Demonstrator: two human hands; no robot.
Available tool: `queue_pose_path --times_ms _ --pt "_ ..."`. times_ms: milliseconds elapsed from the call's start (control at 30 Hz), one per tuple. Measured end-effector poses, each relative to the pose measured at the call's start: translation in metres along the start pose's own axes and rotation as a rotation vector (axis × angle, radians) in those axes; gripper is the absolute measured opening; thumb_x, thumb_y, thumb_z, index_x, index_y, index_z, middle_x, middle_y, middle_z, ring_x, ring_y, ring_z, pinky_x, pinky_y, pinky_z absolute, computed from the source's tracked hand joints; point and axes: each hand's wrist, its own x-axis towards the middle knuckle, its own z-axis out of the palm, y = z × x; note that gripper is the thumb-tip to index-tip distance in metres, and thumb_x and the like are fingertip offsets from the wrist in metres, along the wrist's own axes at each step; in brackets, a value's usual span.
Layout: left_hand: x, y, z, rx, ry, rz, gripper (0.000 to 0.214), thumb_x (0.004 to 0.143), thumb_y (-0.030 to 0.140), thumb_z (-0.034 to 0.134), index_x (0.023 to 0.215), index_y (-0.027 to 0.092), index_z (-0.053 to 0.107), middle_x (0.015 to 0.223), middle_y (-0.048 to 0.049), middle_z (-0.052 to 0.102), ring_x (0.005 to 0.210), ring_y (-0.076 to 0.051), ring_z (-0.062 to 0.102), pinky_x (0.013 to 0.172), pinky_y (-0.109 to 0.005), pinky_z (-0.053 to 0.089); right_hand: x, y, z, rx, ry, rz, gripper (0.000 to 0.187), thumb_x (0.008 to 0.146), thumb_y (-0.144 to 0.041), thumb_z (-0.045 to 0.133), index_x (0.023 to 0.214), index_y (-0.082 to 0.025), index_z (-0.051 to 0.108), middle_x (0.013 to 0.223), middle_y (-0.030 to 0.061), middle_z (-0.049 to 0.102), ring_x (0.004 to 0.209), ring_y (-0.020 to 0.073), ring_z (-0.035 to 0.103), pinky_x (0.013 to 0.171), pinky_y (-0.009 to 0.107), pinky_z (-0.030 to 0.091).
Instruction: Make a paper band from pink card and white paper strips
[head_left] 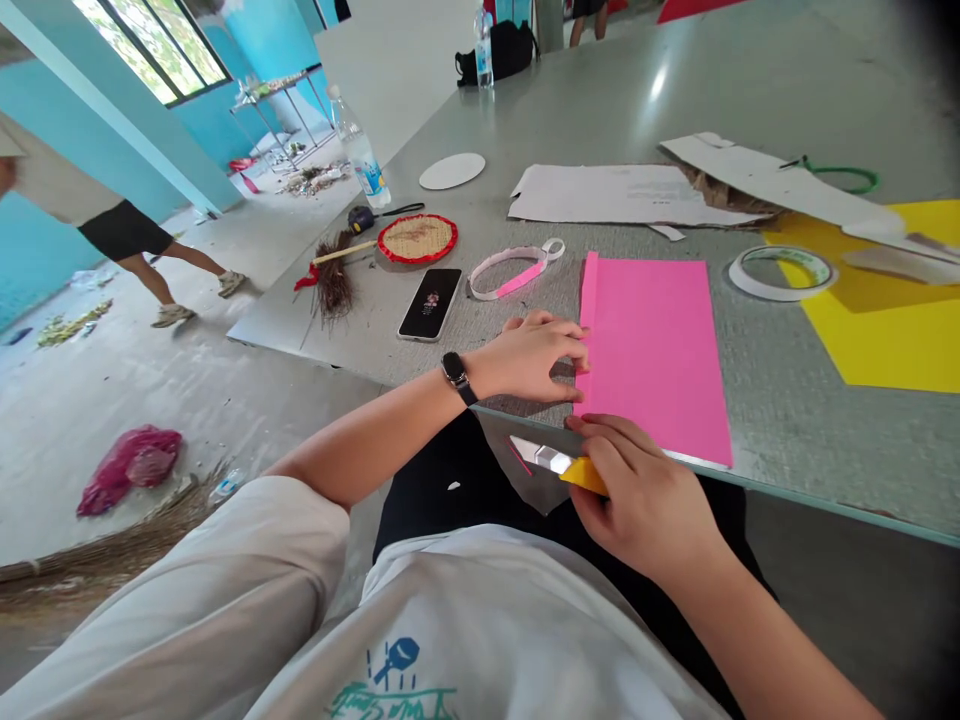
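Note:
A bright pink sheet of paper (656, 350) lies at the table's near edge, with a narrow strip folded over along its left side. My left hand (529, 358) rests on that folded strip, fingers curved and apart, a black watch (455, 372) on the wrist. Yellow plastic shows in my right hand (645, 495), which is closed around a utility knife (585, 474). Its blade is out and points left, just off the table edge over my lap. The right fingertips reach the sheet's near left corner; the palm hides part of the knife.
Left of the paper lie a white-and-pink paper band (517, 287), a phone (430, 304), a red-rimmed woven fan (418, 238) and a tape measure (361, 219). Rightward are a tape roll (782, 273), yellow paper (892, 335) and cardboard (622, 193). A person (105, 205) stands at left.

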Motion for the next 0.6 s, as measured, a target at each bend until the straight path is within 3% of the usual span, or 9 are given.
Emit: queue_pose_path --times_ms 167,300,400,500,600 --pt "-0.002 0.003 0.002 0.027 -0.037 0.007 0.032 0.093 0.044 0.077 0.121 0.028 0.073 0.169 -0.0063 0.052 0.156 -0.042 0.039 0.12 -0.071 0.037 -0.001 -0.006 0.002 -0.089 0.037 0.021 0.011 0.096 -0.022 0.058 0.106 -0.018 0.055 0.125 0.0158 0.074 0.124 0.032 0.07 0.079 0.036 0.061" --pt "-0.003 -0.01 0.007 0.013 -0.001 0.052 0.039 0.097 0.05 0.073 0.131 0.032 0.073 0.167 -0.0069 0.053 0.152 -0.039 0.041 0.123 -0.067 0.032 0.001 -0.004 0.003 -0.126 -0.012 -0.013 0.011 0.094 -0.018 0.056 0.105 -0.017 0.057 0.123 0.0142 0.075 0.122 0.0313 0.07 0.078 0.036 0.058" --pt "-0.004 -0.02 0.015 0.036 0.039 0.123 0.046 0.101 0.055 0.067 0.143 0.038 0.07 0.166 -0.0087 0.052 0.147 -0.039 0.043 0.122 -0.066 0.032 -0.001 0.008 0.001 -0.082 0.041 -0.031 0.015 0.094 -0.018 0.061 0.108 -0.018 0.058 0.121 0.0114 0.076 0.116 0.0274 0.072 0.083 0.034 0.058" --pt "-0.003 -0.024 0.022 0.067 0.107 0.192 0.045 0.101 0.056 0.066 0.143 0.04 0.072 0.166 -0.0122 0.049 0.148 -0.042 0.041 0.119 -0.068 0.034 -0.008 0.02 -0.002 -0.13 0.154 0.073 0.016 0.096 -0.021 0.07 0.108 -0.018 0.059 0.118 0.0107 0.078 0.107 0.0266 0.074 0.085 0.034 0.058" --pt "-0.001 -0.019 0.022 0.076 0.178 0.279 0.037 0.101 0.049 0.069 0.132 0.031 0.078 0.168 -0.0158 0.048 0.154 -0.044 0.037 0.12 -0.067 0.034 -0.017 0.024 -0.008 -0.204 0.202 0.218 0.023 0.099 -0.03 0.077 0.11 -0.017 0.062 0.115 0.0109 0.079 0.101 0.0284 0.074 0.085 0.037 0.057"
